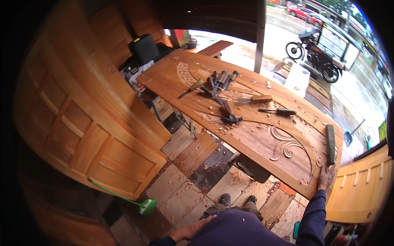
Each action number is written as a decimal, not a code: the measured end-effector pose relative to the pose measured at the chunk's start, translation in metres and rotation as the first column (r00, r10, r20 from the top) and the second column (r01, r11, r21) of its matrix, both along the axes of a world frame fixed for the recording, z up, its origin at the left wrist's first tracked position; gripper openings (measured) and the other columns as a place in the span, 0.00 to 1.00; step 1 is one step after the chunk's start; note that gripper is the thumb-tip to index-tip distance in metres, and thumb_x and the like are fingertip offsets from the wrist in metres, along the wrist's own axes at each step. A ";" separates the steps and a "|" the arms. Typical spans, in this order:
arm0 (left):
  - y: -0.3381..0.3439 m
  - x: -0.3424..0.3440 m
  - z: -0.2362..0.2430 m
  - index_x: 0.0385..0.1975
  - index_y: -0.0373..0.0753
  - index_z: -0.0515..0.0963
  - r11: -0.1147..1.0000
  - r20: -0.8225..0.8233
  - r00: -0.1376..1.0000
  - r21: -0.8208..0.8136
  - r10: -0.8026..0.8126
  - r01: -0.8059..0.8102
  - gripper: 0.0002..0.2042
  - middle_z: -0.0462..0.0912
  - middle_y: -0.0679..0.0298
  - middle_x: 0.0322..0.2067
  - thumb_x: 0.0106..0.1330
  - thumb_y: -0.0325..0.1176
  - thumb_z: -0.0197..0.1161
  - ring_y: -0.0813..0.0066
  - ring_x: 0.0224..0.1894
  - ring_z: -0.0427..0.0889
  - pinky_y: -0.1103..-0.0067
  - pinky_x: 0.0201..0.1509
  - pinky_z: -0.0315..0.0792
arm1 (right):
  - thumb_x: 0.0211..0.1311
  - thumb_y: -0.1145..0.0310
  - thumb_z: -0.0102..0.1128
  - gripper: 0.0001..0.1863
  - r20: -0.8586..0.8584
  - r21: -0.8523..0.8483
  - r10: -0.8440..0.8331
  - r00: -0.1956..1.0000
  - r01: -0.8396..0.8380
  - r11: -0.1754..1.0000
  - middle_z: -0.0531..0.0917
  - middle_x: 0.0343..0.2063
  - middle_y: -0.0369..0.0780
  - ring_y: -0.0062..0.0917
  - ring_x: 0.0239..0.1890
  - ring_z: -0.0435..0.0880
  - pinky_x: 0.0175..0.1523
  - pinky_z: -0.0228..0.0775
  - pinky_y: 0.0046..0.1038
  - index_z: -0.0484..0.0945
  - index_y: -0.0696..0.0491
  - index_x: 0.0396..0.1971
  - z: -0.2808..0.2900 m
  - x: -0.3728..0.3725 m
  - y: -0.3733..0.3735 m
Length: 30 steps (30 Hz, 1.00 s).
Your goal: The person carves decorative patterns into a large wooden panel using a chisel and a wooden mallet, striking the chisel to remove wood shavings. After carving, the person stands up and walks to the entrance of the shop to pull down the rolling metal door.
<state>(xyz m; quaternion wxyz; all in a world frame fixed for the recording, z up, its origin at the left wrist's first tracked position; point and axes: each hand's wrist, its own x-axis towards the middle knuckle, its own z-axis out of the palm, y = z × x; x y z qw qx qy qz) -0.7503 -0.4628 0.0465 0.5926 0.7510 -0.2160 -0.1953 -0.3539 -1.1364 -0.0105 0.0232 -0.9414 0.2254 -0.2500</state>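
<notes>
A carved wooden door panel (pixel 246 143) lies flat in front of me, with scroll relief and scattered shavings. My right hand (pixel 327 177) rests at its right near corner, fingers extended beside the lower end of a long dark wooden bar (pixel 330 144). Low in the view, my left hand (pixel 196 230) lies flat against my body, holding nothing. Several chisels (pixel 221 80) are bunched on the panel. Around them are a hammer (pixel 232 116), a wooden-handled blade (pixel 258 99), a dark-handled chisel (pixel 283 111) and a wooden-handled tool (pixel 193 88).
Panelled wooden doors (pixel 94 139) lean at the left, and another wooden panel (pixel 363 188) is at the right. A green broom (pixel 147 206) touches the tiled floor (pixel 180 192), which is strewn with shavings. Outside stands a motorcycle (pixel 314 51) with a covered sidecar.
</notes>
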 end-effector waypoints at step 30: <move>-0.434 0.393 -0.014 0.79 0.38 0.60 0.737 0.677 0.736 0.495 0.005 -0.461 0.42 0.60 0.37 0.76 0.72 0.58 0.62 0.36 0.79 0.56 0.52 0.82 0.51 | 0.68 0.49 0.72 0.49 0.351 0.719 0.637 0.686 -0.633 0.285 0.67 0.74 0.54 0.47 0.75 0.69 0.76 0.64 0.40 0.56 0.55 0.80 0.082 -0.167 -0.050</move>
